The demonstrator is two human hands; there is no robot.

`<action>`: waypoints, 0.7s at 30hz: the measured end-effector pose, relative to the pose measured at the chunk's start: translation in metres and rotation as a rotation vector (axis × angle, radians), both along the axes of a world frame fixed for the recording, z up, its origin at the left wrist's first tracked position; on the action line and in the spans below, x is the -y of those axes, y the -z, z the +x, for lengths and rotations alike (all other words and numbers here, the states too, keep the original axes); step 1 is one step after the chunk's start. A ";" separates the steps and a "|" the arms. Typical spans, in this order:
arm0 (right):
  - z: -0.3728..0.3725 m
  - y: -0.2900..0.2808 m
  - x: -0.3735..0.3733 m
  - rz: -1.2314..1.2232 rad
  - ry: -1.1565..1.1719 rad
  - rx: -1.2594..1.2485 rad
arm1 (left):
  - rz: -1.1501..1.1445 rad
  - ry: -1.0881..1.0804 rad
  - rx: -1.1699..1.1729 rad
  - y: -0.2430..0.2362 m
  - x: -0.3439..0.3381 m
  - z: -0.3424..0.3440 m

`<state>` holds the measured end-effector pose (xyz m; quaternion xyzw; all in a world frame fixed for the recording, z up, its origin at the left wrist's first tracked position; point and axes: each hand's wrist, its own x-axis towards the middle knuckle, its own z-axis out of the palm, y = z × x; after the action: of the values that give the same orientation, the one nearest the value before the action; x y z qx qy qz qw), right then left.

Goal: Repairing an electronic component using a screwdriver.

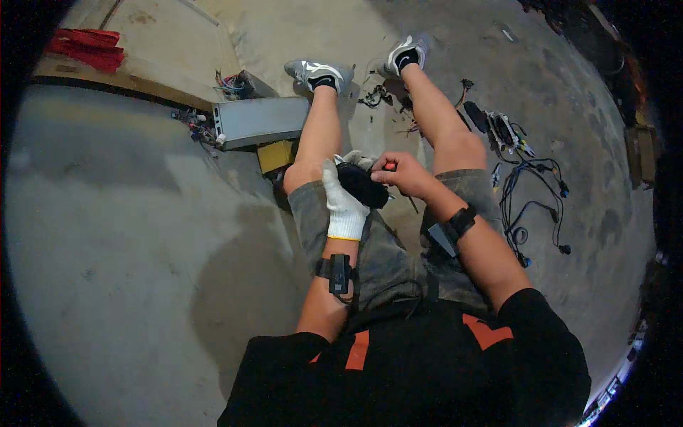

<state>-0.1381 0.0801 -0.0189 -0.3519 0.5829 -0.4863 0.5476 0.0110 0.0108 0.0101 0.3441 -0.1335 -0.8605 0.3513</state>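
left hand (343, 203): gloved, fingers wrapped round black part (363, 185) | right hand (402, 173): fingers pinching red-handled tool (389, 167) at part

Dim, warm light falls from above; the person's soft shadow spreads over the grey concrete floor (128, 235). Fisheye bending and black vignette at the rim; slight blur.

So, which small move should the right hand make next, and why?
Probably turn the red-handled tool a little further. The right hand has it against the black part, and the gloved left hand grips that part firmly above the lap, so it looks steady enough to work on.
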 end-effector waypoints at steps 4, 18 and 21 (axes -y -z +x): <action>0.002 0.001 0.001 -0.017 0.022 -0.050 | 0.053 -0.025 0.080 -0.005 0.003 -0.001; -0.047 -0.033 -0.010 -0.215 0.756 -0.514 | 0.214 -0.092 0.014 -0.003 0.003 -0.003; -0.050 -0.029 -0.009 -0.283 0.896 -0.287 | 0.217 -0.083 0.085 -0.009 0.002 -0.008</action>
<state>-0.1882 0.0889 0.0097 -0.2011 0.6747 -0.6951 0.1454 0.0034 0.0085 0.0193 0.4216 -0.0399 -0.8391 0.3414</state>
